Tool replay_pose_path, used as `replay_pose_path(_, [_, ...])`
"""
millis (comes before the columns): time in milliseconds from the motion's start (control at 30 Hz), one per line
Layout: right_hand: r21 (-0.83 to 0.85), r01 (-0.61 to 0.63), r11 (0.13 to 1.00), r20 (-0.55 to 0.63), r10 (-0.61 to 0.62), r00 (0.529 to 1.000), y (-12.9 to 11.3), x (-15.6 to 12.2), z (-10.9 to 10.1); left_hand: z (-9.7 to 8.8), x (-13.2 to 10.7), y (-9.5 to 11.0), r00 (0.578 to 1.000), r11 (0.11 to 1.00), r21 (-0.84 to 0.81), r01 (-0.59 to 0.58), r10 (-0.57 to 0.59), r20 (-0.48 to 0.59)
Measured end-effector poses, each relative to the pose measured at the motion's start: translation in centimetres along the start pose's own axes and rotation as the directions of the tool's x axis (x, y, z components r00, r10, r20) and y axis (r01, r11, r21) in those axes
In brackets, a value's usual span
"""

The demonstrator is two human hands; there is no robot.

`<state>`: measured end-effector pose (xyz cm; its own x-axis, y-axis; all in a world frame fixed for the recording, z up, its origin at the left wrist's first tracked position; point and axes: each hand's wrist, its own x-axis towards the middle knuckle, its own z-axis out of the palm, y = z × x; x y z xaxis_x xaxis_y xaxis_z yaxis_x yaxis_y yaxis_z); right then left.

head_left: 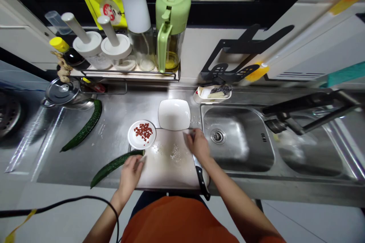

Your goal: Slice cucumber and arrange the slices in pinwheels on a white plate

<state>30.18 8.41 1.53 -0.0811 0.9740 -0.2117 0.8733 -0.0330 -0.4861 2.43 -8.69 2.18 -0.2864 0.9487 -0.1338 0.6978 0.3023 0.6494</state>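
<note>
A pale cutting board (168, 169) lies on the steel counter in front of me. My left hand (132, 171) is at its left edge, fingers curled in and pressed against the rim. Beside that hand, a long cucumber (114, 166) reaches to the board's edge. My right hand (199, 145) is over the board's upper right corner, its fingertips smeared by motion. A knife (202, 183) with a black handle rests along the right edge, below that hand. White crumbs are scattered on the board. A round plate (138, 142) of chopped red pieces touches its upper left corner.
An empty white dish (174, 114) stands behind the board. Another cucumber (85, 129) and a lidded pot (63, 92) are to the left. A double sink (236, 136) with a black faucet (296, 108) is on the right. Jars and a green oil bottle (172, 22) line the rack.
</note>
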Motion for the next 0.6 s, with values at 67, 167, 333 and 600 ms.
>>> replay_pose_path(67, [-0.073,0.041,0.996,0.057,-0.037,0.998,1.7,-4.2,0.3,-1.1,0.2,-1.7,0.994,0.988,0.135,-0.075,0.085,-0.073])
replay_pose_path(167, [-0.124,0.077,0.989,0.077,-0.067,0.995,4.4,-9.5,1.3,-1.8,0.4,-4.2,0.988,0.948,0.307,-0.079,0.115,-0.101])
replay_pose_path(333, [-0.179,0.116,0.977,0.022,-0.114,0.993,7.0,-13.1,3.1,-2.0,0.6,-6.6,0.995,0.900,0.430,-0.073,0.096,-0.032])
replay_pose_path(600, [-0.171,0.091,0.981,0.004,-0.092,0.996,7.7,-13.4,4.1,-2.6,1.0,-7.6,0.977,0.908,0.363,-0.210,0.206,0.050])
